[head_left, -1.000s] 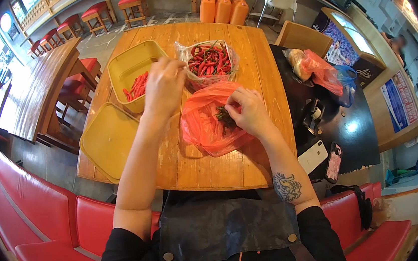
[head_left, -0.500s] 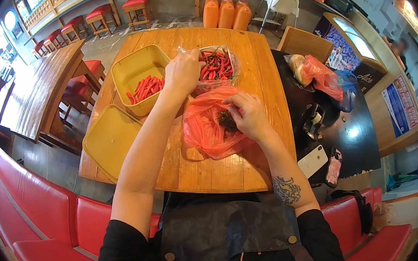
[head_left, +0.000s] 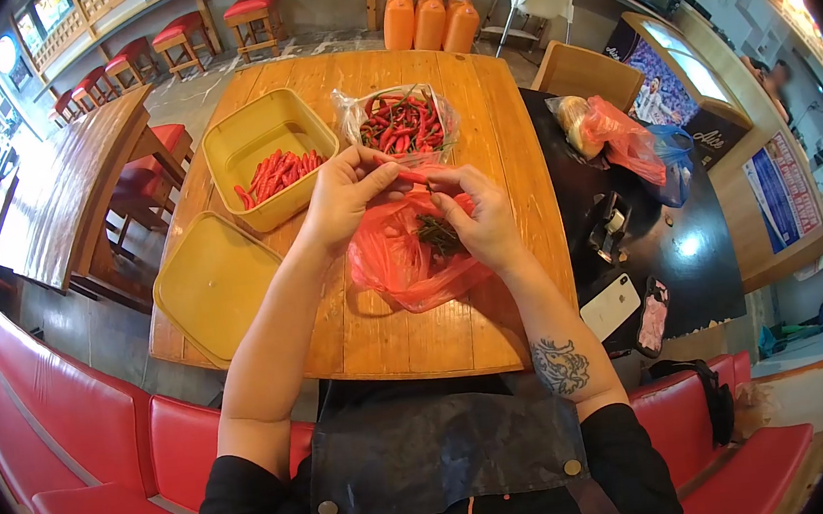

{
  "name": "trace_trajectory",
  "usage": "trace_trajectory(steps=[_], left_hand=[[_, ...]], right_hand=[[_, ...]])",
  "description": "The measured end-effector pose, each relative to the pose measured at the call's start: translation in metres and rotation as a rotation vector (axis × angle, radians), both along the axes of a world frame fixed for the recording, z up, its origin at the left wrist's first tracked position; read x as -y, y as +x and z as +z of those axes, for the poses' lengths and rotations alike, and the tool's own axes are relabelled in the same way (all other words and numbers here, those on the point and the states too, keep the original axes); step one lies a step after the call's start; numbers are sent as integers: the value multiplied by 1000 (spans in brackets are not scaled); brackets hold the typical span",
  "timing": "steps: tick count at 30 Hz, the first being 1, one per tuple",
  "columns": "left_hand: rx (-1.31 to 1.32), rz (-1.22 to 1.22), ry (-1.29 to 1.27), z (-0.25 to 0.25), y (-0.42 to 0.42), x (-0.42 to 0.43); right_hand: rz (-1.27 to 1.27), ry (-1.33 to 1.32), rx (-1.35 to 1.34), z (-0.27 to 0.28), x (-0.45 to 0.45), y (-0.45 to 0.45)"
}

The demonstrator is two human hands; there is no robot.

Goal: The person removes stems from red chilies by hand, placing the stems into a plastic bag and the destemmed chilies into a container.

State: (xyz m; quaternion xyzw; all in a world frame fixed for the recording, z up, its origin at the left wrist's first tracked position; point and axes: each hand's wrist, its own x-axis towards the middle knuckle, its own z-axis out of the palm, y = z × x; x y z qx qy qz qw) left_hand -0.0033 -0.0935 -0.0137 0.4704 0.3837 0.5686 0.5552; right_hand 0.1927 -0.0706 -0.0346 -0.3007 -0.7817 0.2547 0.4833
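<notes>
Between my two hands, above the red plastic bag (head_left: 403, 268), is a red chili (head_left: 409, 176). My left hand (head_left: 351, 195) pinches one end of it, and my right hand (head_left: 475, 216) pinches the other end, where the stem is. Green stems (head_left: 439, 234) lie in the open red bag under my right hand. Behind my hands, a clear bag (head_left: 350, 114) holds a heap of red chilies (head_left: 402, 122) with stems. To the left, a yellow container (head_left: 223, 156) holds red chilies (head_left: 277, 176) at its near side.
A yellow lid (head_left: 217, 291) lies on the wooden table (head_left: 370, 345), left of my left forearm. On the black table (head_left: 710, 273) at the right are a white phone (head_left: 611, 308), a patterned case (head_left: 652, 318) and plastic bags (head_left: 623, 137). Orange jugs (head_left: 429, 19) stand beyond.
My left hand went from the yellow container to the bag of chilies, then came back toward me with a chili. My right hand has moved up slightly from the stems to meet it.
</notes>
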Motion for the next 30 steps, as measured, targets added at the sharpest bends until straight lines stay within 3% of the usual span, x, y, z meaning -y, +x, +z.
trace_trajectory(steps=[7,9,10,12,16,30], left_hand=[[68,-25,-85,-6,5,1],[-235,-2,112,-7,4,0],[-234,-2,112,-7,4,1],[-570,-26,158,1,9,9],[-716,42,168,5,14,12],[-753,-24,362,1,7,10]], right_hand=[[-19,-75,-19,-2,-3,3],[-13,-86,-12,-1,-2,4],[-9,-95,-6,-1,-2,4],[-13,-69,2,-2,-3,5],[-24,-29,6,-2,-3,3],[116,-41,71,4,-6,11]])
